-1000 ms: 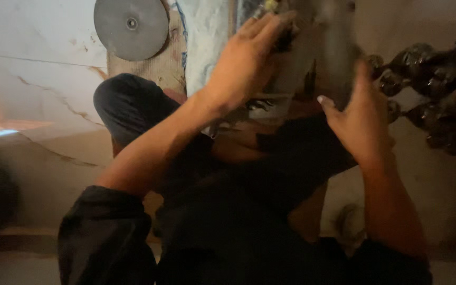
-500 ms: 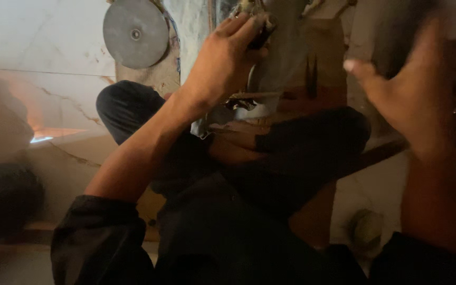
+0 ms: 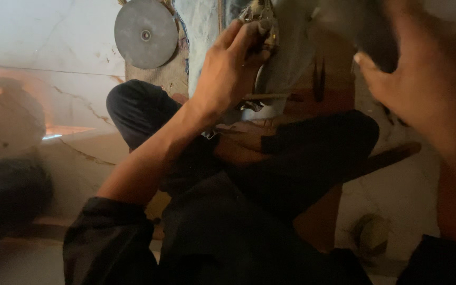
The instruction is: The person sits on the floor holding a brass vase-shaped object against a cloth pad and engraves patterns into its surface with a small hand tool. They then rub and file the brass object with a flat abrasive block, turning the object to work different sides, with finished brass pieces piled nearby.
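Metal fitting (image 3: 261,24), small and glinting, sitting at the top of the view, pinched in the fingers of the left hand (image 3: 228,71). Reaching up and forward from a dark rolled sleeve (image 3: 106,243), thumb and fingertips closing round the fitting's lower end. Running roughly upright, long axis pointing away toward the top edge; exact shape too blurred to tell. Lying against a pale, bluish cloth-like sheet (image 3: 201,31), creased and worn. Right hand (image 3: 423,89) hovering well apart to the right, fingers spread and loose, blurred, gripping nothing visible though partly covering a dark grey object (image 3: 370,37) behind it. Left hand being plainly the nearer, already touching the fitting. Grey round disc (image 3: 144,34), flat, matte, with a small centre hole, leaning just left of the sheet. Marble floor (image 3: 43,58) gleaming pale with dark veins and an orange glow. Dark trousers (image 3: 302,153) folding over crossed legs below the hands.
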